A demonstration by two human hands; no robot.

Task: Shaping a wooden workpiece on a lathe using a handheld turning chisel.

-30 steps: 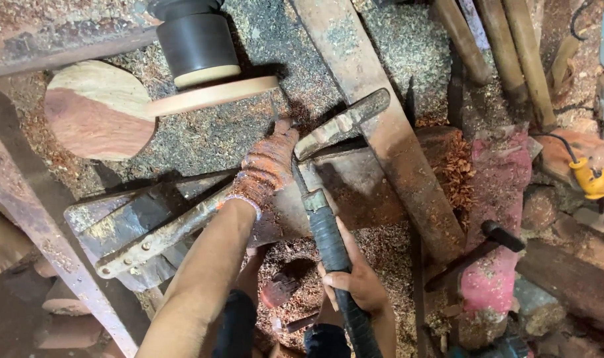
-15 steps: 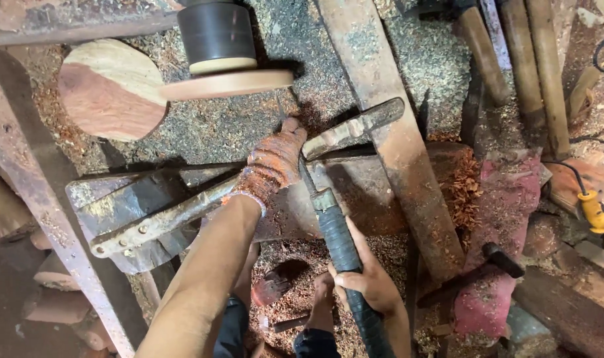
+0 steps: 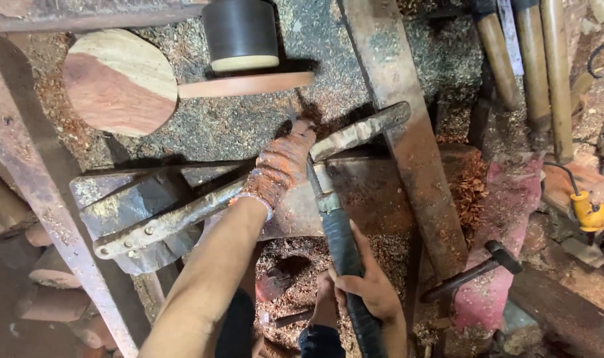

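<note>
The person's left hand [image 3: 282, 166], in a sawdust-caked orange glove, pressed down on the rusty metal tool rest [image 3: 355, 132]. Just below it, the bare right hand [image 3: 365, 288] clenched the long black-taped chisel handle [image 3: 341, 252]. Bracing firmly would likely steady the cut.

Head cam tilts vs 1 s ago: round wooden blank [image 3: 119, 81] and black cylinder [image 3: 241, 34] sit nearer the frame top, yellow tool [image 3: 593, 213] slides to the right edge. Gloved left hand [image 3: 280, 166] stretches further fwd, fingers [image 3: 300, 131] now closer to the thin wooden disc [image 3: 245, 85]. Right hand [image 3: 367, 288] comes more into view on the wrapped tool handle [image 3: 345, 265].
</note>
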